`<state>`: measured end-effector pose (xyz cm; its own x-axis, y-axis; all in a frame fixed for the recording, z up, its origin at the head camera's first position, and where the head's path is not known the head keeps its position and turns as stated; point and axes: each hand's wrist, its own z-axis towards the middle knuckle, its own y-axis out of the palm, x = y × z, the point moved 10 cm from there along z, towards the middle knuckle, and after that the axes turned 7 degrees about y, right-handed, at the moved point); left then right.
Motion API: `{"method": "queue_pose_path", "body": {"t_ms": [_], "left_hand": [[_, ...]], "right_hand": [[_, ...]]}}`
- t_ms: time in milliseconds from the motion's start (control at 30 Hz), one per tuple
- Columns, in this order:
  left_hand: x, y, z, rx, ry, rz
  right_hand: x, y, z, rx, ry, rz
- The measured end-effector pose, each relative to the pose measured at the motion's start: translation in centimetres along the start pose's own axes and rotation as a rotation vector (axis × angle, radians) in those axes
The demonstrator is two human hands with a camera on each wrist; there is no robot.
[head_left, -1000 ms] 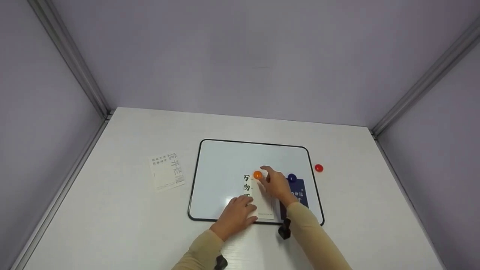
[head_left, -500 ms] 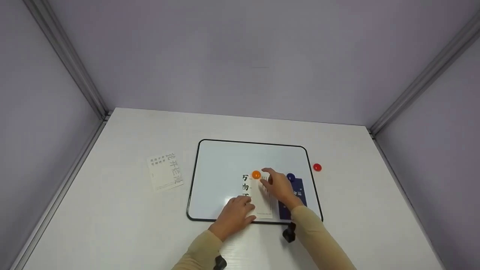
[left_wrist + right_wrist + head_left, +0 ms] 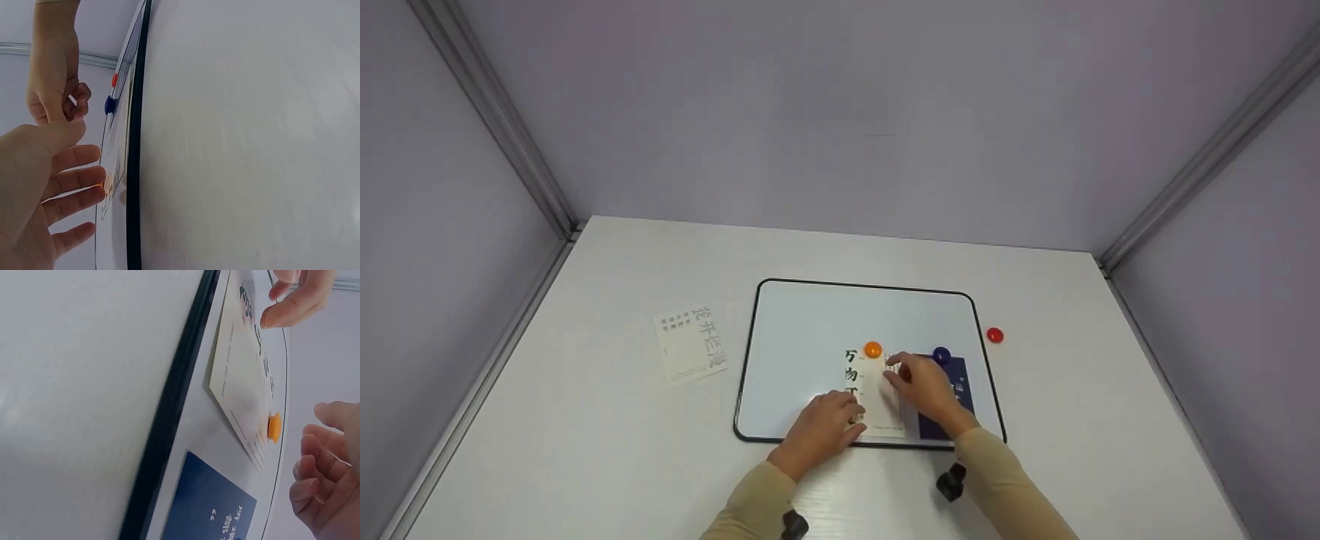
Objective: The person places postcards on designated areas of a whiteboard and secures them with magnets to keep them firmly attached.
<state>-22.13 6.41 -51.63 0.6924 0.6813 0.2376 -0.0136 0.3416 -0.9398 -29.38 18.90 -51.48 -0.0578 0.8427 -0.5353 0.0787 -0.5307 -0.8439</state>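
Note:
A cream card (image 3: 881, 409) with large black characters lies on the whiteboard (image 3: 802, 322), an orange round magnet (image 3: 873, 349) sitting at its top edge. My left hand (image 3: 819, 429) is over the card's lower left, its fingers spread and slightly bent; the left wrist view shows nothing in them. Just off the magnet, my right hand (image 3: 926, 386) hovers above the card's right side. Its fingers (image 3: 315, 467) are loosely curled and hold nothing. To the right, a dark blue card (image 3: 934, 429) has a blue magnet (image 3: 942, 355) at its top, and my right wrist partly covers that card.
A red magnet (image 3: 995, 335) lies on the white table (image 3: 585, 435) just right of the board's black frame. Left of the board is a pale card (image 3: 692, 345) with grey characters. Plain walls (image 3: 840, 135) enclose the back and both sides.
My right hand has drawn away from the orange magnet, down and to the right. The left hand has shifted slightly left and down. The orange magnet stays at the cream card's top.

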Motion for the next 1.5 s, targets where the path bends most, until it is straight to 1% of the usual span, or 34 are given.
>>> {"method": "queue_pose_path", "body": {"t_ms": [167, 267, 367, 467, 633, 700, 900, 1067, 1300, 1500], "left_hand": [[-0.2, -0.6, -0.1, 0.029, 0.005, -0.003], [-0.3, -0.8, -0.2, 0.049, 0.013, -0.004], [-0.5, -0.9, -0.3, 0.061, 0.006, -0.017], [-0.8, -1.1, -0.4, 0.066, -0.015, -0.039], [-1.4, -1.5, -0.6, 0.072, -0.055, -0.088], [-1.7, -1.8, -0.7, 0.076, -0.066, -0.089], [-2.4, -2.1, -1.1, 0.067, -0.099, -0.081], [-3.1, -2.5, -1.4, 0.066, -0.121, -0.094], [-4.0, -3.0, -1.9, 0.085, -0.151, -0.105], [-5.0, -3.1, -2.2, 0.076, -0.203, -0.123]], "right_hand": [[-0.4, -0.2, -0.8, 0.017, -0.033, -0.020], [-0.6, -0.3, -1.2, 0.023, -0.055, -0.013], [-0.5, -0.3, -1.8, 0.018, -0.066, -0.004], [-0.1, -0.2, -2.3, -0.001, -0.051, 0.002], [1.0, -0.1, -2.9, -0.030, -0.002, 0.018], [1.4, -0.1, -3.1, -0.033, 0.007, 0.022], [2.0, -0.7, -3.6, -0.012, 0.001, 0.034], [2.8, -1.1, -3.9, -0.002, 0.025, 0.033], [3.9, -2.0, -4.6, 0.020, 0.035, -0.002], [5.1, -2.4, -5.2, 0.027, 0.056, -0.035]]}}
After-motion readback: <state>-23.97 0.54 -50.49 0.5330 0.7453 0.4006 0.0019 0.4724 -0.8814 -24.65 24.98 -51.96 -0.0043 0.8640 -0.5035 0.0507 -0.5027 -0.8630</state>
